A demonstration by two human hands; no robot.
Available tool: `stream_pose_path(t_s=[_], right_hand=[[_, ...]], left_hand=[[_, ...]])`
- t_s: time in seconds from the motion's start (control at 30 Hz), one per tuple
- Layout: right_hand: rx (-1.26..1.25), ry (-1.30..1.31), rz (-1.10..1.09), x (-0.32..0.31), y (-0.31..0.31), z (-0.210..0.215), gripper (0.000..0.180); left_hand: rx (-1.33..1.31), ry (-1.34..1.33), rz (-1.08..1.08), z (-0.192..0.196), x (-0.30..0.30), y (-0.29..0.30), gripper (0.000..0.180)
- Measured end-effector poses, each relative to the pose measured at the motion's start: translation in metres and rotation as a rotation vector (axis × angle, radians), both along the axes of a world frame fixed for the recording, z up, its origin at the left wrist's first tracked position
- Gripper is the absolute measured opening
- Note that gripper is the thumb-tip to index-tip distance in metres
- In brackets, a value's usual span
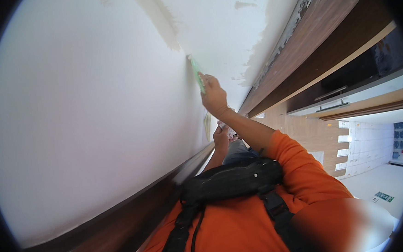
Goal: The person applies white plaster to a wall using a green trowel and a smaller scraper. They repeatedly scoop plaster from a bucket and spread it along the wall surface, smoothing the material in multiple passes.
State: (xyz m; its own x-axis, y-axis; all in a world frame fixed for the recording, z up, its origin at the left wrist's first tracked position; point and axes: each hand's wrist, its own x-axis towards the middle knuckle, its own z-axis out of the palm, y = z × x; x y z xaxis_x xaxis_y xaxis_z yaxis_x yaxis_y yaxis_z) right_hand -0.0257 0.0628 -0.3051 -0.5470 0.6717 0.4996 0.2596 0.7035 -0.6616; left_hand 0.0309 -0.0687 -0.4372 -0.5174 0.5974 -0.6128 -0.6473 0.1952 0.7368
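My right hand (214, 96) is closed round a light green putty spreader (196, 72) and reaches up along the wall. Its far tip, with a whitish dab on it, touches the inner corner where two white walls (94, 100) meet. Lower down, close to my body, my left hand (219, 137) is closed on a pale, blotchy thing, partly hidden behind my right forearm. What that thing is I cannot make out. Greyish filler patches (160, 24) mark the wall above the spreader.
To the right runs a brown wooden door frame (307, 41) with a ragged, filler-smeared edge. A dark wood strip (124, 214) lines the wall at lower left. A black pouch (232, 179) is strapped across my chest. Beyond are a wooden floor (298, 129) and pale tiles (366, 143).
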Motion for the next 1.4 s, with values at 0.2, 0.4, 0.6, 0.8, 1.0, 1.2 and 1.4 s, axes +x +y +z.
stream_pose_path(t_s=[0.2,0.4,0.6,0.8,1.0,1.2,1.4], right_hand=[[-0.075,-0.059,0.108,0.0,-0.006,-0.055,0.065],[-0.969,-0.131,-0.027,0.026,0.031,-0.08,0.027],[-1.324,0.197,0.035,-0.008,0.067,0.008,0.026],[-1.291,0.123,0.141,-0.015,0.081,0.16,0.026],[-0.946,0.053,0.293,-0.021,0.07,0.31,0.028],[-0.872,0.281,0.335,0.054,0.095,0.304,0.024],[-1.422,0.304,-0.009,0.058,0.059,0.071,0.032]], left_hand=[[-0.03,-0.048,0.09,-0.006,0.003,-0.005,0.024],[0.039,-0.057,0.044,-0.003,-0.001,-0.004,0.029],[-0.037,-0.051,0.064,-0.001,-0.001,-0.002,0.03],[-0.018,-0.026,0.047,0.006,0.0,0.002,0.031],[0.008,-0.023,0.039,0.018,0.0,0.002,0.031],[0.008,-0.03,0.014,0.014,-0.002,-0.002,0.033],[-0.008,-0.059,0.035,0.002,-0.003,-0.003,0.036]])
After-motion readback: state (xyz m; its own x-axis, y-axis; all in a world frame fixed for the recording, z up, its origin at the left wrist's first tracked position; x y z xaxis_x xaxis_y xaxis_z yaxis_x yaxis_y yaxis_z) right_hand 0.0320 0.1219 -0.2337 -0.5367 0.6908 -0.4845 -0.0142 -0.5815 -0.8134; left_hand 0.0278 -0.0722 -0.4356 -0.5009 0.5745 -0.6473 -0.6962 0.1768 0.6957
